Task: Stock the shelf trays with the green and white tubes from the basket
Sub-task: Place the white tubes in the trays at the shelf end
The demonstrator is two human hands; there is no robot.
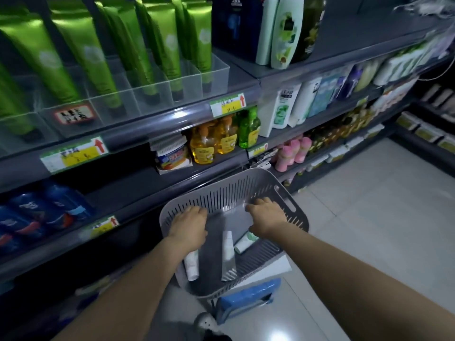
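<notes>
A grey slotted basket [278, 190] stands in front of the shelves, below me. Three white tubes lie on its bottom: a left tube [192, 264], a middle tube [227, 252] and a right tube [245, 243] with green print. My left hand [189, 225] reaches down into the basket, palm down, over the upper end of the left tube. My right hand [267, 216] is also inside, over the top of the right tube. Both palms hide what the fingers touch. Clear shelf trays [215, 75] at the upper left hold several upright green tubes [91, 57].
The basket rests on a blue stool [248, 296]. Lower shelves carry yellow and green pump bottles [222, 137], pink bottles [293, 151] and blue bottles [56, 205]. Shampoo bottles [283, 33] stand at the upper right. A tiled floor [369, 217] runs along the aisle.
</notes>
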